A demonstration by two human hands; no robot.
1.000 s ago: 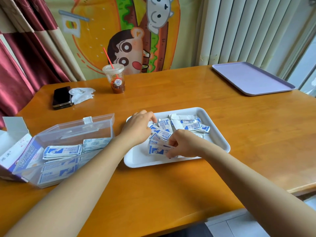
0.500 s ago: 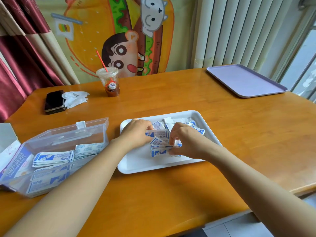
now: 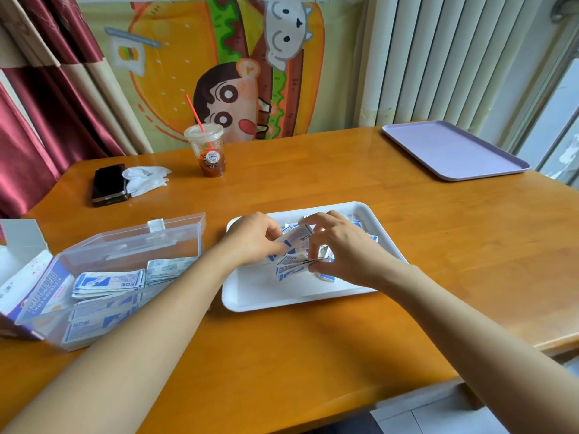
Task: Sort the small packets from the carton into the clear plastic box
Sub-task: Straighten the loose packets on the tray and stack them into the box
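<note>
At the near left of the table (image 3: 313, 355) the clear plastic box (image 3: 125, 249) stands open, closest to the left hand (image 3: 252, 241), which with the right hand (image 3: 343, 250) pinches a sheaf of small packets (image 3: 294, 245), long axes left-to-right, over the white tray (image 3: 282, 303) just right of it.

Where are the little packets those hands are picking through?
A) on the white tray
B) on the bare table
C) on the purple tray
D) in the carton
A: the left hand and the right hand both hold packets from the heap on the white tray.
</note>
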